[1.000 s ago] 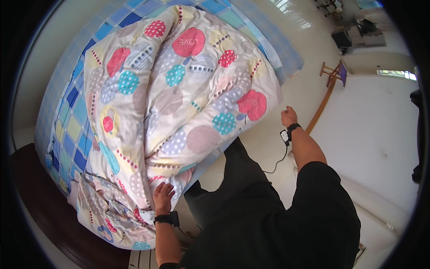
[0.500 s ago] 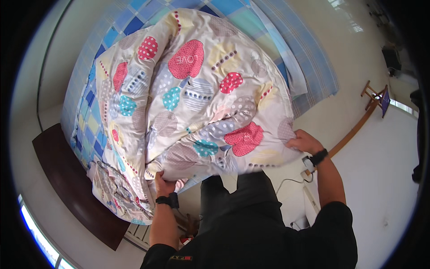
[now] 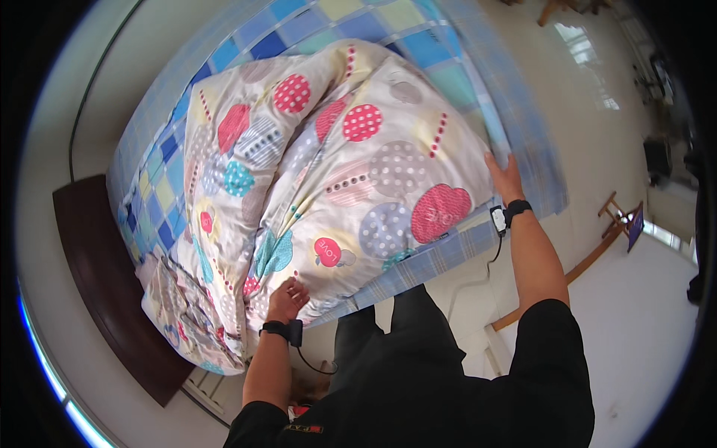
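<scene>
A white quilt printed with red, teal and grey apple shapes lies bunched on the bed, with a long fold down its left side. My right hand is at the quilt's right corner, fingers and thumb spread, gripping nothing. Close to the quilt's near edge is my left hand, its fingers loosely curled and apart with no cloth in them. Each wrist wears a black strap with a small device and a cable.
Under the quilt spreads a blue checked sheet, its plaid border hanging at the right. A dark brown headboard stands left. A folding stool is on the right; a pillow-like patterned bundle lies near the headboard.
Both hands have let go of the quilt's near edge. That edge has dropped onto the bed, showing the sheet's plaid border. My right hand has moved farther away from me.
</scene>
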Motion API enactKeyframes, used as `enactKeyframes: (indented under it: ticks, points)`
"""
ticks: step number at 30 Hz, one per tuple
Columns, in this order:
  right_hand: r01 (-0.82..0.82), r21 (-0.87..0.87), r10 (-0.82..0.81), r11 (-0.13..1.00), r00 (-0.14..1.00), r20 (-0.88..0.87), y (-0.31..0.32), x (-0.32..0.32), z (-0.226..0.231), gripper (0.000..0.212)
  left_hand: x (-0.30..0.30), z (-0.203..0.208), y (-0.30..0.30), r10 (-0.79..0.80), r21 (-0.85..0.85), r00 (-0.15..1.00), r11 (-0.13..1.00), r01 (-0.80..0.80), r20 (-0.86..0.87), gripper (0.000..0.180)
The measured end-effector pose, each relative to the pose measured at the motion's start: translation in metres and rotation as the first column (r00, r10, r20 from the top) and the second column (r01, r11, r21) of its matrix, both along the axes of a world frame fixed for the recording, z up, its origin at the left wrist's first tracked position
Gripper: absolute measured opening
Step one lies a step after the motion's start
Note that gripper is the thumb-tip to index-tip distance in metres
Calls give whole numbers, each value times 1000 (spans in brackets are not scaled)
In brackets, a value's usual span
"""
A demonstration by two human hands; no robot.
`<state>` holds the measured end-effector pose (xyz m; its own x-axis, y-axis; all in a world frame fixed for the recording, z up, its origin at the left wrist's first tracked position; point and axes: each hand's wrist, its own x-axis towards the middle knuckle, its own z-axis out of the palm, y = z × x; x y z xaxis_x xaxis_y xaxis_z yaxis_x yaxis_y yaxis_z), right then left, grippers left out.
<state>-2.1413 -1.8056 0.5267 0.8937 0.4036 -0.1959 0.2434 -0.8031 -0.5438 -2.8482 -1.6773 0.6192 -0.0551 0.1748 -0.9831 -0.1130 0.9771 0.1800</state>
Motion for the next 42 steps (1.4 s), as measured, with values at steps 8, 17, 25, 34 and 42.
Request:
enactKeyframes:
  ticks: [8,17,25,34,42]
  points:
    - [-175,62,185,983,954,-235,-8,28,39,51,-84,16,115,161,571,799,780,257,-579,27]
    - [-78,-421,118,904,990,71,-60,5,63,81,-177,-29,337,-108,144,268,624,768,-957,111]
    - [-282,-317,326,905,941,93,-35,-18,123,69,-132,2,338,-193,521,788,656,547,-584,49]
    - [174,191,-80,966,904,-419,50,-111,137,48,64,159,59,-890,878,278,-224,422,-361,63]
    - [-658,499,719,564,688,94,133,-250,168,102,18,67,-89,-867,502,495,407,763,-50,47]
